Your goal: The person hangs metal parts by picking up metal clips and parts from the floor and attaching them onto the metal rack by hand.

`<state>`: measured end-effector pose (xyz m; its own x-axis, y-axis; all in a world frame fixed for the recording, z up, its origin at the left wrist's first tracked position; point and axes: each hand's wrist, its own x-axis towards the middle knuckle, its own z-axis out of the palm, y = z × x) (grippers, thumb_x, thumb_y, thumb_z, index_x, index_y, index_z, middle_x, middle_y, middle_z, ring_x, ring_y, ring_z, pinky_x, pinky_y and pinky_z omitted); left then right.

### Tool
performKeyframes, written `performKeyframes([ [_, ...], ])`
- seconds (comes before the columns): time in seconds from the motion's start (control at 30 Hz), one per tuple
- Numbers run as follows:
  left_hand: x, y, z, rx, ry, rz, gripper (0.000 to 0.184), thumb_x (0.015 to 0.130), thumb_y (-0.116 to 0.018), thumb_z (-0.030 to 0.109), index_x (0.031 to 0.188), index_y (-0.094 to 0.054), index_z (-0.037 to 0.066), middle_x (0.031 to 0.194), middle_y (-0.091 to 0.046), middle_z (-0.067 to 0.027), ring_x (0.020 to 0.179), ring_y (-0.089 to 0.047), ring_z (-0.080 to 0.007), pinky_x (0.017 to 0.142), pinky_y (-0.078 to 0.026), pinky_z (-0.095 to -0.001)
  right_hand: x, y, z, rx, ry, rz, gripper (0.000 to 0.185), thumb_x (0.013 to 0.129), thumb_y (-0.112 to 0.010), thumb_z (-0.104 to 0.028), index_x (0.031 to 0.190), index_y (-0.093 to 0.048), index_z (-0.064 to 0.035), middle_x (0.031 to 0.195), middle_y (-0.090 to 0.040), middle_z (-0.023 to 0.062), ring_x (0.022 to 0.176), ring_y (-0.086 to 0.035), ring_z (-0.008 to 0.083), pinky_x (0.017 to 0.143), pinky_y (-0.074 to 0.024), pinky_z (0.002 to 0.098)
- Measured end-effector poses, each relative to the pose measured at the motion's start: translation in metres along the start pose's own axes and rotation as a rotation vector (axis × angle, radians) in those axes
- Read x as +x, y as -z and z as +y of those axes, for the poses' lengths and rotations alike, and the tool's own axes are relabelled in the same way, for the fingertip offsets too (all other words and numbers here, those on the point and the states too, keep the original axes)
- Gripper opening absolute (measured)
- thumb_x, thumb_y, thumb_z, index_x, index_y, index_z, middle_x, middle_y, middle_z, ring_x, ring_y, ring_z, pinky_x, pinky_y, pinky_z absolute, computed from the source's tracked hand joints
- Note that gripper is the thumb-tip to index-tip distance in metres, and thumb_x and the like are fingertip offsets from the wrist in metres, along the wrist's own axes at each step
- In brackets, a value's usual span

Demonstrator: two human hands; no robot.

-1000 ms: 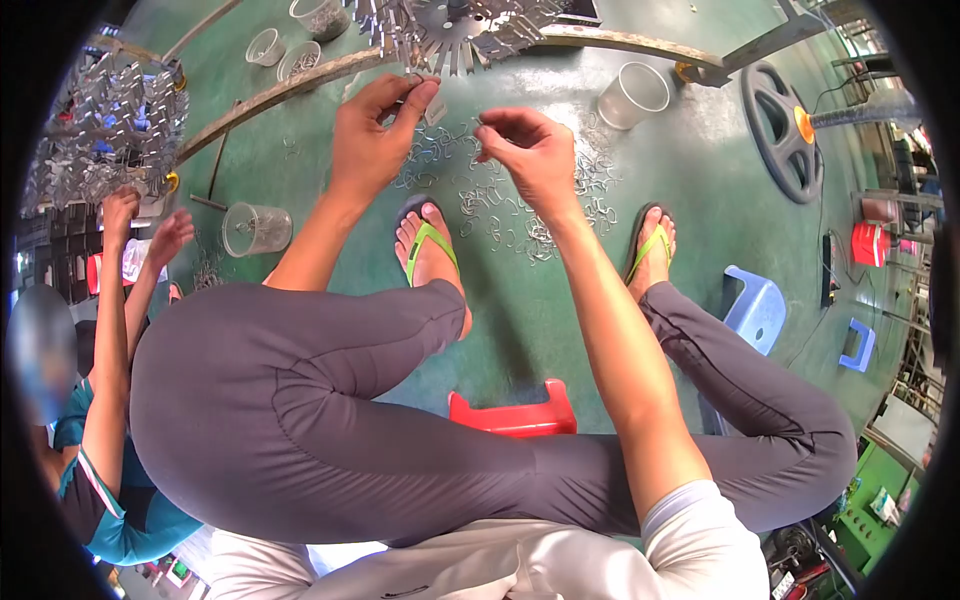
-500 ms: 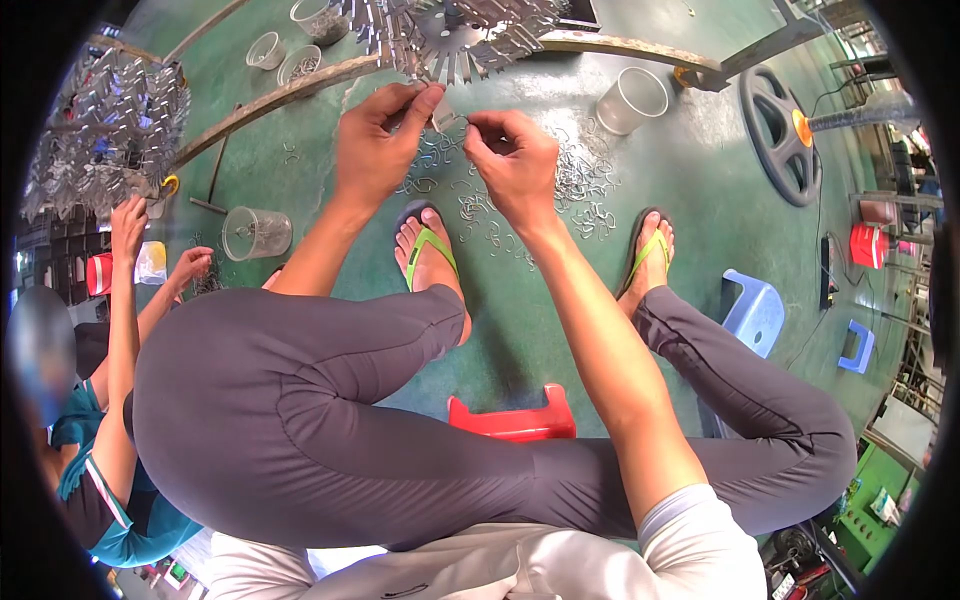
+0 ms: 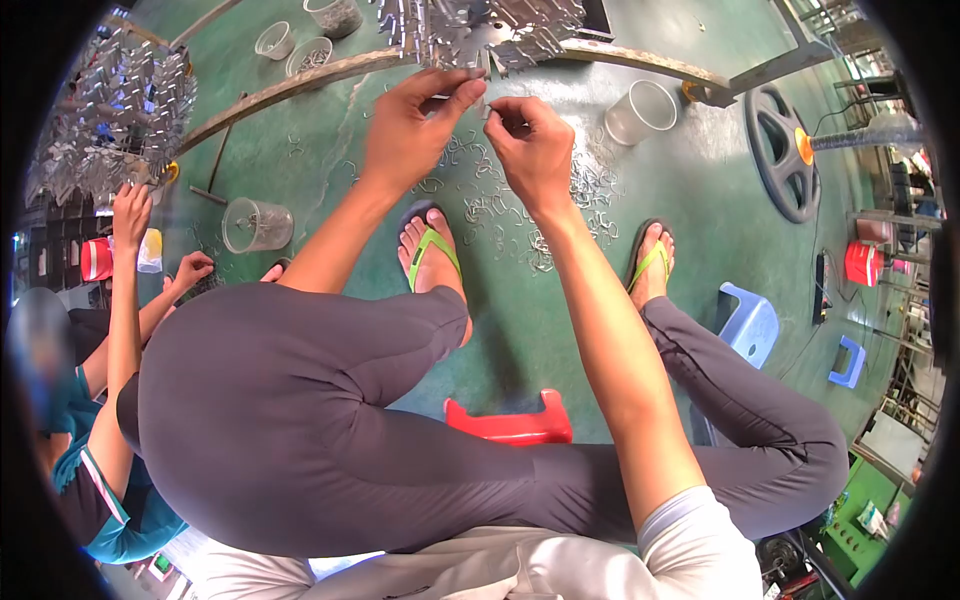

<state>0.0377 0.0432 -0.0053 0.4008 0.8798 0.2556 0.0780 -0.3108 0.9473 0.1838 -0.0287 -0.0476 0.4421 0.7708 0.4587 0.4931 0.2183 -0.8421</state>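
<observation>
A dense cluster of thin, shiny metal pieces (image 3: 535, 35) hangs at the top of the view. My left hand (image 3: 420, 130) is just below it, thumb and forefinger pinched on a small flat metal piece (image 3: 481, 103) at the cluster's lower edge. Close beside it on the right, my right hand (image 3: 535, 155) has its fingertips pinched together near that piece; whatever they hold is too small to make out. Beneath both hands, many curved wire hooks (image 3: 490, 205) lie scattered on the green floor.
A wooden bar (image 3: 290, 95) crosses behind the hands. Clear plastic tubs (image 3: 640, 112) stand around, some containing small metal parts. A red stool (image 3: 510, 428) is between my legs, a blue stool (image 3: 750, 325) to the right. At left, a co-worker's hand (image 3: 131, 215) reaches another hanging cluster (image 3: 120, 110).
Both hands have shifted slightly right and up within the view, closer to the hanging cluster. The gap between them has narrowed. The co-worker's raised hand remains at the left cluster.
</observation>
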Motion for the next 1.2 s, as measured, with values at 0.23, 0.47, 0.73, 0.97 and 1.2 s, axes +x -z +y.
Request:
performKeyframes([
  [0.23, 0.002, -0.008, -0.023, 0.280, 0.093, -0.072, 0.033, 0.094, -0.077, 0.026, 0.118, -0.077, 0.004, 0.106, -0.078, -0.0095, 0.086, -0.073, -0.0170, 0.077, -0.055, -0.0295, 0.024, 0.002, 0.016, -0.022, -0.130, -0.026, 0.020, 0.086, -0.077, -0.010, 0.100, -0.075, 0.0040, 0.087, -0.076, 0.0152, 0.075, -0.076, 0.0221, 0.071, -0.0589, 0.0328],
  [0.47, 0.001, -0.023, -0.045, 0.312, -0.077, -0.120, 0.025, 0.091, -0.076, 0.018, 0.107, -0.078, 0.000, 0.091, -0.075, -0.0133, 0.080, -0.073, -0.0258, 0.069, -0.056, -0.0347, 0.022, 0.013, 0.013, -0.036, -0.173, -0.114, 0.021, 0.086, -0.077, -0.011, 0.101, -0.076, 0.0036, 0.086, -0.077, 0.0146, 0.075, -0.076, 0.0206, 0.070, -0.0585, 0.0323],
  [0.73, 0.003, -0.027, -0.046, 0.309, -0.074, -0.072, 0.015, 0.086, -0.072, 0.013, 0.092, -0.078, 0.001, 0.089, -0.073, -0.0162, 0.076, -0.070, -0.0325, 0.070, -0.055, -0.0409, 0.040, 0.025, -0.018, -0.219, 0.028, -0.271, 0.023, 0.083, -0.076, -0.016, 0.094, -0.076, 0.0043, 0.078, -0.071, 0.0197, 0.074, -0.073, 0.0306, 0.068, -0.0579, 0.0398],
  [0.97, 0.008, -0.029, -0.047, 0.383, -0.124, -0.021, 0.011, 0.083, -0.074, 0.009, 0.088, -0.075, -0.001, 0.086, -0.072, -0.0172, 0.071, -0.069, -0.0312, 0.065, -0.055, -0.0379, 0.060, 0.019, -0.031, -0.371, -0.023, -0.349, 0.024, 0.082, -0.073, -0.017, 0.087, -0.075, 0.0059, 0.075, -0.067, 0.0281, 0.073, -0.070, 0.0439, 0.066, -0.0549, 0.0458],
  [1.2, 0.012, -0.035, -0.066, -0.081, 0.479, 0.011, 0.022, 0.093, -0.073, 0.016, 0.106, -0.070, -0.001, 0.099, -0.074, -0.0092, 0.085, -0.072, -0.0229, 0.076, -0.058, -0.0369, 0.068, 0.013, -0.028, -0.397, -0.040, -0.284, 0.022, 0.082, -0.072, -0.015, 0.089, -0.077, 0.0044, 0.073, -0.069, 0.0263, 0.069, -0.072, 0.0406, 0.067, -0.0563, 0.0442],
])
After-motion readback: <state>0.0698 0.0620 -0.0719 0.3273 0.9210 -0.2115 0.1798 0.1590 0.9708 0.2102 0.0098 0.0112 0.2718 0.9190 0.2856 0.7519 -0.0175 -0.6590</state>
